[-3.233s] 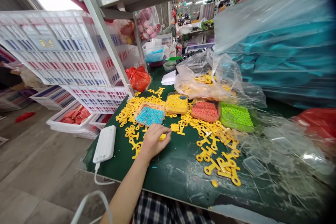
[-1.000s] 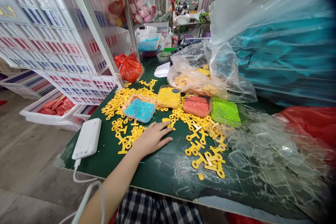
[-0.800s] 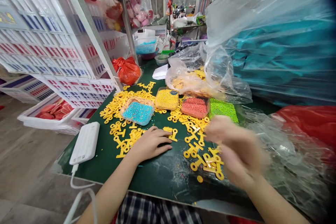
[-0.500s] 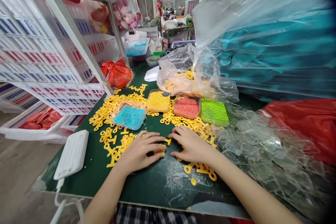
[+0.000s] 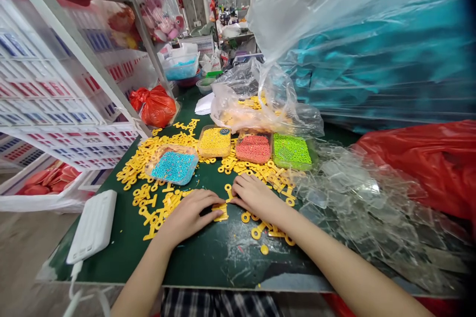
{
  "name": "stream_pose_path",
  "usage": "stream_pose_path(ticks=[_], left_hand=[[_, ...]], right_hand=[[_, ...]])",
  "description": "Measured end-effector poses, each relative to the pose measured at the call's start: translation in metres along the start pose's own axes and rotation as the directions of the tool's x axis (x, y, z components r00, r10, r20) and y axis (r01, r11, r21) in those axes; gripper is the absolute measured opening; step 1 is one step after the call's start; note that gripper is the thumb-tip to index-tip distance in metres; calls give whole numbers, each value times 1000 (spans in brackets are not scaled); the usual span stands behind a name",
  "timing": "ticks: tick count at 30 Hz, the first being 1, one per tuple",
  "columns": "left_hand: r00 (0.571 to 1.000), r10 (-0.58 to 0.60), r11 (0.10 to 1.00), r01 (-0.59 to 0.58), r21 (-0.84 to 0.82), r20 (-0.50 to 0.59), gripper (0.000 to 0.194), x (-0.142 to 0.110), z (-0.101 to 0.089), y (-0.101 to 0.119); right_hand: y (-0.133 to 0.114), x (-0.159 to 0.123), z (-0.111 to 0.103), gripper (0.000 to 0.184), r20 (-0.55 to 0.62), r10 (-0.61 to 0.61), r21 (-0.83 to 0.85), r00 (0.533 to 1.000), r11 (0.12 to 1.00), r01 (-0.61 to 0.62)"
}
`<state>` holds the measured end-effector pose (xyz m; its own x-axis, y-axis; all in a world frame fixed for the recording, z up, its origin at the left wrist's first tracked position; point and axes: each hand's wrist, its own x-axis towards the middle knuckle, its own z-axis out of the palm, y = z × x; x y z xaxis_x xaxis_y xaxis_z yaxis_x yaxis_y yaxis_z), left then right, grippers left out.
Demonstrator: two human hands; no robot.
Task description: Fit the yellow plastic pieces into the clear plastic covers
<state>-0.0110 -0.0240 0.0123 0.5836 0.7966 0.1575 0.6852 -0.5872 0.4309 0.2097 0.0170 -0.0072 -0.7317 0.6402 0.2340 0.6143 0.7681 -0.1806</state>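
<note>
My left hand lies low on the green table, its fingertips pinched on a flat yellow plastic piece. My right hand rests just right of it, fingers curled down onto the loose yellow key-shaped pieces; what its fingertips hold is hidden. Both hands nearly touch. Behind them stand small trays of beads: blue, yellow, red and green.
A white power bank with a cable lies at the table's left front. Clear plastic shells pile up on the right, beside a red bag. Behind are a clear bag of yellow pieces, wrapped teal stacks and white crates.
My right hand has come into view and settled on the yellow pieces beside my left hand. My left hand has shifted slightly and now pinches one piece. The view has turned right.
</note>
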Motion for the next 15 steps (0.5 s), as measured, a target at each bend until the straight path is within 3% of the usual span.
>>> stream_pose_path(ticks=[8, 13, 15], left_hand=[[999, 43, 993, -40, -110, 27, 14, 2, 2, 7], [972, -9, 999, -3, -49, -236, 10, 0, 3, 3], [956, -53, 997, 33, -73, -287, 11, -2, 2, 0]], right_hand=[[-2, 3, 11, 14, -54, 25, -22, 998, 999, -26], [-5, 2, 1, 9, -111, 18, 206, 994, 979, 5], [-9, 1, -7, 9, -98, 9, 306, 995, 952, 21]])
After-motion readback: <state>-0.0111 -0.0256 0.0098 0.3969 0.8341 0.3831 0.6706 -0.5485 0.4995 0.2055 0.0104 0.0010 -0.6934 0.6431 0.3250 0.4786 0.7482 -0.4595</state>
